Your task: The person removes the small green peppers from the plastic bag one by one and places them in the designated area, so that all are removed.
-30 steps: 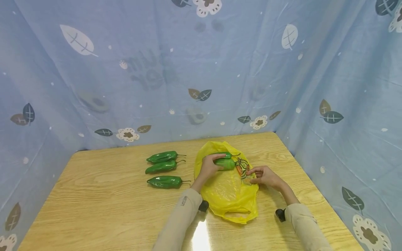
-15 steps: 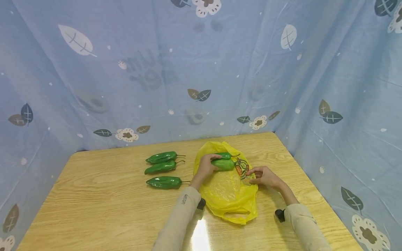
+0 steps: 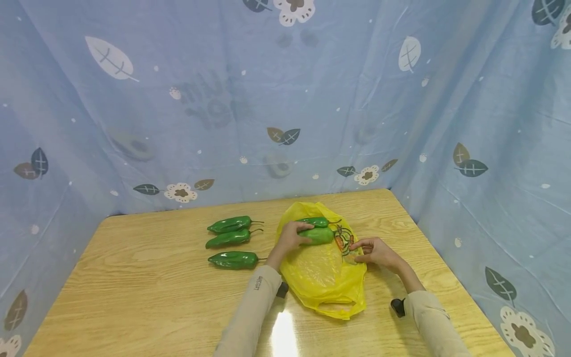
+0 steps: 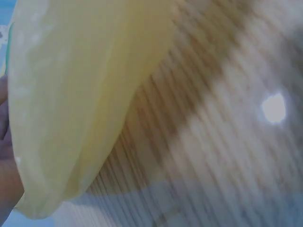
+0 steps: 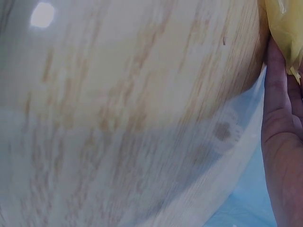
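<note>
Two green chili peppers lie side by side on a yellow plastic bag (image 3: 318, 292) in the head view. My left hand (image 3: 290, 238) is at the left end of the nearer pepper (image 3: 321, 236), with fingers and thumb apart on either side of it. The farther pepper (image 3: 318, 222) lies just beyond those fingers. My right hand (image 3: 376, 252) pinches the bag's right edge, beside a printed picture. In the left wrist view, the bag (image 4: 80, 94) hides most of my left hand (image 4: 7, 156). My right hand (image 5: 284, 127) shows at the bag's edge in the right wrist view.
To the left of the bag, three more green peppers (image 3: 235, 260) lie in a column on the wooden table (image 3: 134, 287), stems pointing right. Blue patterned cloth (image 3: 223, 99) hangs behind the table and along both sides.
My left hand has slid left along the nearer pepper, uncovering more of both peppers. The peppers stay nearly in place. My right hand has kept its hold on the bag's edge.
</note>
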### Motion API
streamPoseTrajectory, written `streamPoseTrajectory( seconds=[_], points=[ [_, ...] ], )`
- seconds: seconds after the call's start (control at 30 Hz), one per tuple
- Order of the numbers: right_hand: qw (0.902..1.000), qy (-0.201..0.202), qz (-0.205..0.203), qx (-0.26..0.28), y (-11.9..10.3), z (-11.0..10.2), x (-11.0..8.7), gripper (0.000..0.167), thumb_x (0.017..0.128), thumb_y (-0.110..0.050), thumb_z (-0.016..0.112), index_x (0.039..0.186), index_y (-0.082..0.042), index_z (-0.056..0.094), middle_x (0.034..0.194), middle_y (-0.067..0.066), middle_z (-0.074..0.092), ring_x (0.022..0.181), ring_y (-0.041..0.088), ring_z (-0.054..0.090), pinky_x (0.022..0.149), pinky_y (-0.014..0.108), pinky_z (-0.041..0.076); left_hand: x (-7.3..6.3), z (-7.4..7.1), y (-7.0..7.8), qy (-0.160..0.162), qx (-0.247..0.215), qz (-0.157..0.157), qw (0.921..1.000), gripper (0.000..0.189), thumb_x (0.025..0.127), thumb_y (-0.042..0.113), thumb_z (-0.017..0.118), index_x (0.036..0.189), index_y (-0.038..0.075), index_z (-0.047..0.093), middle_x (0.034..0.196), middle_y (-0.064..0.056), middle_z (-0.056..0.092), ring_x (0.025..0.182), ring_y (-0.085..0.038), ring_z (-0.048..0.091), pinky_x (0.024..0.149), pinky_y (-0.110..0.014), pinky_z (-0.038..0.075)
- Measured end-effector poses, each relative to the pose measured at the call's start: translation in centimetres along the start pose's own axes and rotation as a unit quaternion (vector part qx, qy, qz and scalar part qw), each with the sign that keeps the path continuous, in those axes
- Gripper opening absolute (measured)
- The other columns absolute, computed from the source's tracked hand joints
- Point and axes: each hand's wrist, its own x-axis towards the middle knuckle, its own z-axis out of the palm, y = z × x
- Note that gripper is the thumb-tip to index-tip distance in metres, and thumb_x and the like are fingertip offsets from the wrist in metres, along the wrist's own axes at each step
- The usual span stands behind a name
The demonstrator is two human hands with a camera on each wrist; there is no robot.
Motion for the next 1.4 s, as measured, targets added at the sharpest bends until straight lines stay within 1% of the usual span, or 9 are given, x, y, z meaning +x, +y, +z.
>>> streamPoseTrajectory(
  seconds=[0.13,0.33,0.53,0.67,0.8,0.93,1.07,1.33,1.4],
  points=[
    [1.0000,0.001,0.003,-0.002,0.0,0.1,0.0,0.033,0.086,-0.005,0.070,0.116,0.007,0.063,0.127,0.031,0.052,0.102,0.034,0.064,0.074,0.029,0.056,0.1,-0.1,-0.3,-0.021,0.025,-0.017,0.9993,0.045,0.080,0.006,0.077,0.123,0.005,0.065,0.127,-0.012,0.061,0.123,-0.030,0.051,0.103,-0.042,0.042],
    [1.0000,0.000,0.002,-0.002,0.1,0.0,0.0,0.033,0.086,-0.005,0.071,0.115,0.008,0.063,0.127,0.031,0.052,0.096,0.026,0.066,0.073,0.029,0.056,0.3,0.0,-0.5,-0.047,0.065,-0.038,0.9961,0.050,0.078,0.009,0.079,0.125,0.007,0.064,0.131,-0.011,0.059,0.126,-0.029,0.048,0.106,-0.042,0.038],
    [1.0000,-0.002,-0.007,0.002,-0.1,0.0,0.0,0.032,0.086,-0.004,0.070,0.115,0.009,0.063,0.125,0.032,0.053,0.092,0.017,0.066,0.073,0.027,0.056,0.3,-0.1,-0.5,-0.056,0.073,-0.035,0.9951,0.050,0.079,0.009,0.079,0.127,0.007,0.063,0.133,-0.011,0.057,0.127,-0.029,0.048,0.106,-0.042,0.038],
    [0.9999,-0.003,-0.010,-0.002,-0.1,0.1,-0.1,0.032,0.086,-0.004,0.070,0.115,0.009,0.063,0.125,0.032,0.053,0.091,0.017,0.066,0.073,0.027,0.056,0.2,-0.2,-0.6,-0.058,0.084,-0.033,0.9942,0.055,0.076,0.003,0.080,0.128,0.008,0.062,0.134,-0.010,0.057,0.128,-0.029,0.046,0.108,-0.042,0.037],
    [1.0000,-0.001,-0.009,-0.004,-0.1,0.1,-0.1,0.031,0.086,-0.004,0.070,0.114,0.008,0.064,0.126,0.031,0.053,0.098,0.026,0.065,0.074,0.028,0.056,-0.1,-0.4,-0.7,-0.072,0.105,-0.020,0.9916,0.060,0.076,-0.003,0.078,0.131,0.009,0.060,0.135,-0.010,0.055,0.129,-0.030,0.044,0.107,-0.045,0.038],
    [1.0000,0.001,-0.005,-0.008,-0.1,0.1,-0.2,0.031,0.086,-0.004,0.070,0.114,0.007,0.064,0.126,0.031,0.053,0.103,0.033,0.062,0.075,0.028,0.055,-0.4,-0.7,-0.9,-0.099,0.094,0.012,0.9906,0.063,0.080,-0.003,0.074,0.138,0.011,0.053,0.140,-0.012,0.050,0.132,-0.031,0.041,0.106,-0.046,0.038],
    [0.9999,0.000,0.000,-0.011,-0.1,0.1,-0.2,0.031,0.086,-0.004,0.070,0.114,0.007,0.064,0.127,0.032,0.053,0.099,0.028,0.063,0.075,0.028,0.055,-0.4,-0.8,-1.5,-0.109,0.082,0.042,0.9898,0.062,0.086,0.000,0.070,0.142,0.016,0.049,0.144,-0.013,0.045,0.131,-0.031,0.041,0.104,-0.045,0.040],
    [1.0000,-0.001,0.002,-0.004,-0.2,0.1,-0.1,0.031,0.086,-0.003,0.070,0.114,0.008,0.063,0.126,0.031,0.053,0.092,0.018,0.065,0.073,0.027,0.055,-0.4,-0.8,-1.8,-0.095,0.091,0.057,0.9896,0.060,0.085,0.011,0.074,0.140,0.023,0.052,0.143,-0.012,0.047,0.128,-0.030,0.045,0.103,-0.043,0.041],
    [1.0000,-0.002,0.002,-0.002,-0.2,0.1,-0.2,0.031,0.086,-0.003,0.069,0.115,0.009,0.063,0.126,0.032,0.053,0.091,0.019,0.065,0.073,0.028,0.056,-0.4,-0.8,-1.7,-0.093,0.102,0.077,0.9874,0.059,0.088,0.015,0.071,0.142,0.022,0.049,0.143,-0.012,0.048,0.118,-0.030,0.053,0.101,-0.041,0.043]
  ],
)
